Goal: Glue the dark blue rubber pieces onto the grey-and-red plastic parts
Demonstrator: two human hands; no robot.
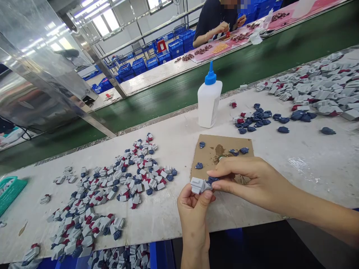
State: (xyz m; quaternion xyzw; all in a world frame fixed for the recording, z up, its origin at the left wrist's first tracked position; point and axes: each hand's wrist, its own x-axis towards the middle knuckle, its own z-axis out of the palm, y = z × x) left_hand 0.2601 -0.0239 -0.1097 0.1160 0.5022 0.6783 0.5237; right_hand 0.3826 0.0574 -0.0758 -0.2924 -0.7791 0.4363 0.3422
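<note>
Right at the near edge of the white table (308, 157), the left hand (193, 213) comes up from below, thumb and fingers clamped on a grey piece (197, 185). The right hand (252, 179) reaches in from the side, fingertips pinched shut on a dark blue piece (212, 180) that touches the grey one's end. Both parts sit just above the table edge.

Just behind them lies a cardboard sheet (224, 144), stained in the middle, with a few blue bits (202, 144) on it. Off to the left sprawls a pile of grey, blue and red pieces (112, 190). Further back stands a white glue bottle (209, 101) with a blue nozzle, upright. To its right are loose blue pieces (255, 119), then a big grey heap (316, 89). Beyond runs a green belt (168, 97), and across it a co-worker (215, 18) sits at a pink mat.
</note>
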